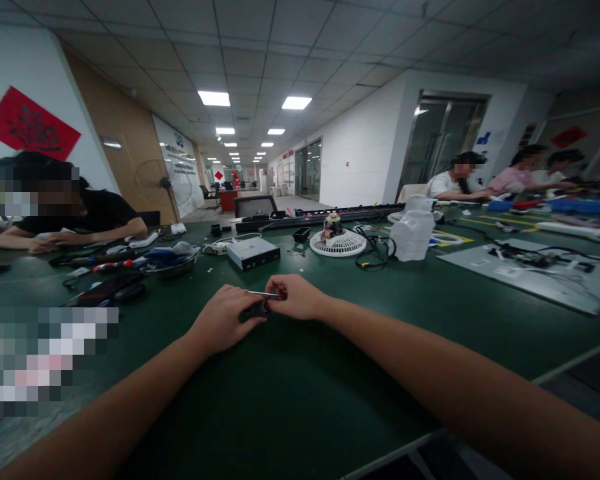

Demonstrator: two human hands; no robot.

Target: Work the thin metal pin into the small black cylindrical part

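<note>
My left hand [225, 319] is closed, with thumb and fingers around a small dark part [260, 309] just above the green table. Close against it, my right hand [297, 297] pinches a thin, shiny metal piece [261, 293], which lies across the top of the dark part. Its exact kind is too small to make out. The right fingertips meet the right side of the dark part, and both hands hide much of it. Beyond the hands stands a silver optical drive [254, 255] with a black front.
A round white fan grille [337, 245] with a motor lies behind my right hand, beside a white fan housing [413, 230] and black cable. Tools and a bowl [173, 267] are at the left. A grey panel [525, 273] lies right. People sit at both sides.
</note>
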